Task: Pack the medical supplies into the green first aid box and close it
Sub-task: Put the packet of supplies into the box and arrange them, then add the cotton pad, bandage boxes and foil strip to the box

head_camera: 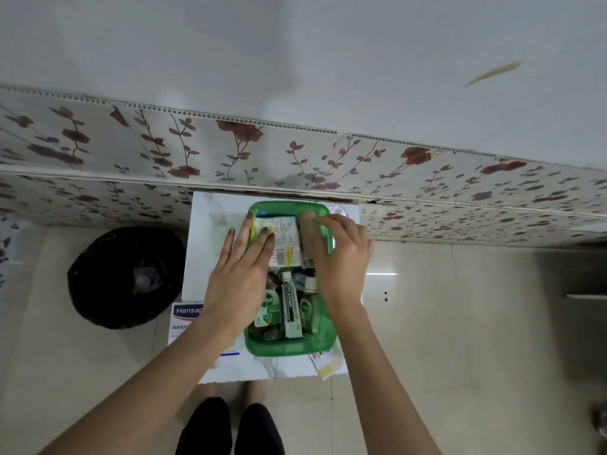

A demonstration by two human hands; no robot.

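Note:
The green first aid box (pixel 289 347) stands open on a small white table (pixel 213 244). Inside lie a Dettol bottle (pixel 267 311), a white ointment tube (pixel 291 310), a small bottle (pixel 308 303), a white medicine carton (pixel 285 243) and a tan bandage roll (pixel 307 231). My left hand (pixel 241 274) lies flat with its fingers pressing on the carton at the box's far left. My right hand (pixel 341 254) curls over the box's far right rim, fingers on the bandage roll. No lid shows.
A Hansaplast pack (pixel 184 318) lies at the table's near left, partly under my left arm. Paper sachets (pixel 325 361) poke out by the box's near right corner. A black-lined bin (pixel 126 277) stands on the floor to the left. A floral wall runs behind.

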